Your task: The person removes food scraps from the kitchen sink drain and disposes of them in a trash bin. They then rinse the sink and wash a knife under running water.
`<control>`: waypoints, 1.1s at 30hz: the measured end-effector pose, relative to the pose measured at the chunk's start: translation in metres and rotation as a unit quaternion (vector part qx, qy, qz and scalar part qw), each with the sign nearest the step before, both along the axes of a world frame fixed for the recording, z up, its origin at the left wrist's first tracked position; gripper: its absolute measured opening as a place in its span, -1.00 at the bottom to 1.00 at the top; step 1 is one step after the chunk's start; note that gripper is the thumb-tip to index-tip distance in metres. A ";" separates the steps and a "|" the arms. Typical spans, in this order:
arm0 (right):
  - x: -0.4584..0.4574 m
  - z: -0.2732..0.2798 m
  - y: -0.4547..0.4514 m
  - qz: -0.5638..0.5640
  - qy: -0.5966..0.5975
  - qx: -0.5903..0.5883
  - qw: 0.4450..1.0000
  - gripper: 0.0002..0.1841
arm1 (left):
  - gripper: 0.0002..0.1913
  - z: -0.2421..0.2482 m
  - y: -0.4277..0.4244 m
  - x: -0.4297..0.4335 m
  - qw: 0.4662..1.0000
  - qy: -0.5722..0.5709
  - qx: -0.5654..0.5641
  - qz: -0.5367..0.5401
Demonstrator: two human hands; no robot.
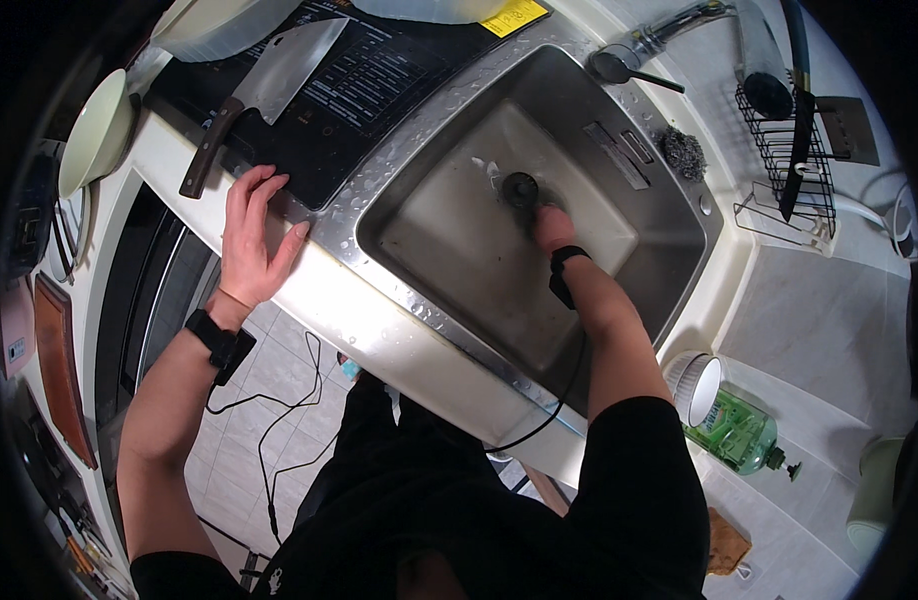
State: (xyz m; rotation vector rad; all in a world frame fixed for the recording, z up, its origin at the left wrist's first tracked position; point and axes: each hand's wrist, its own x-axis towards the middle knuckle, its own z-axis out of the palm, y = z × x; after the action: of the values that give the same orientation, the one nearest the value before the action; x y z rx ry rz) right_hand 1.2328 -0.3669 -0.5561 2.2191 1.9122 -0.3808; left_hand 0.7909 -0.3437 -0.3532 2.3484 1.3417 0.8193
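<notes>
My left hand (256, 232) rests on the white counter edge (324, 277), fingers apart, by the corner of a black induction cooktop (384, 82). Beyond its fingertips lies a cleaver (286, 71) with a dark wooden handle, blade on the cooktop and handle end over the counter. My right hand (554, 229) reaches down into a stainless steel sink (459, 277). Its curled fingers are at a dark round piece (520, 190), perhaps a drain strainer, and seem closed on it. The fingertips are hidden. Pale scraps (490, 166) lie on the sink bottom beside it.
Water drops dot the sink rim. A faucet (654, 34), a steel wool scrubber (682, 154) and a wire rack (785, 150) stand along the far right. White ramekins (703, 390) and a green soap bottle (736, 431) are near my right elbow. A pale bowl (95, 135) sits at left.
</notes>
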 end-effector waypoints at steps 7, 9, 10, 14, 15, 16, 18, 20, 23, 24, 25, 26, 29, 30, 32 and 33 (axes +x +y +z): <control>-0.005 -0.009 0.003 -0.021 -0.019 0.003 1.000 -0.80 | -0.48 0.000 0.000 -0.001 1.000 0.010 0.010 0.001; -0.005 -0.008 0.004 -0.026 -0.021 0.003 0.999 -0.80 | -0.47 -0.001 0.000 -0.001 1.000 0.014 0.011 0.002; -0.006 -0.007 0.004 -0.032 -0.012 0.010 0.999 -0.80 | -0.47 -0.001 0.000 -0.001 1.000 0.012 0.009 0.002; -0.010 0.001 0.007 -0.092 0.013 -0.005 0.996 -0.78 | -0.47 -0.001 0.000 -0.001 1.000 0.010 0.004 0.003; -0.011 0.003 0.008 -0.109 0.023 -0.005 0.994 -0.78 | -0.47 -0.001 0.000 -0.001 1.000 0.011 0.006 0.003; -0.012 0.004 0.008 -0.116 0.025 0.000 0.993 -0.78 | -0.48 -0.001 0.000 -0.001 1.000 0.008 0.006 0.002; -0.012 0.006 0.007 -0.124 0.030 0.017 0.992 -0.77 | -0.48 -0.001 0.000 -0.001 1.000 0.007 0.008 0.003; -0.012 0.005 0.007 -0.098 0.003 0.019 0.995 -0.78 | -0.48 -0.001 0.000 -0.001 1.000 0.003 0.008 -0.002; -0.010 0.004 0.009 -0.076 -0.001 -0.021 0.997 -0.79 | -0.48 -0.001 0.000 0.000 1.000 0.000 0.011 -0.002; -0.011 0.004 0.009 -0.078 0.003 -0.037 0.996 -0.79 | -0.48 -0.001 0.001 -0.001 1.000 0.002 0.013 -0.002; -0.011 0.005 0.010 -0.052 -0.003 -0.040 0.998 -0.80 | -0.48 -0.001 0.001 -0.001 1.000 0.003 0.013 -0.002; -0.010 0.005 0.010 -0.031 -0.011 -0.037 0.999 -0.80 | -0.48 -0.001 0.001 -0.001 1.000 0.005 0.013 -0.002; -0.010 0.010 0.009 0.049 -0.031 -0.031 0.998 -0.80 | -0.47 -0.001 0.000 -0.001 1.000 0.002 0.007 0.000; -0.009 0.011 0.009 0.079 -0.038 -0.024 0.996 -0.80 | -0.48 -0.001 0.000 -0.001 1.000 0.000 0.005 0.002; -0.010 0.013 0.009 0.075 -0.026 -0.030 0.996 -0.81 | -0.48 -0.001 0.000 0.000 1.000 -0.007 -0.001 0.001; -0.010 0.013 0.009 0.074 -0.021 -0.030 0.997 -0.82 | -0.48 0.000 0.000 0.000 1.000 -0.010 -0.005 0.002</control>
State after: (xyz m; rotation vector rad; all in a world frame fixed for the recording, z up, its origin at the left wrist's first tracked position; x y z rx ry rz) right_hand 1.2226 -0.3575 -0.5427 2.0167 2.0001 -0.3618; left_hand 0.7910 -0.3441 -0.3535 2.3235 1.3407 0.8338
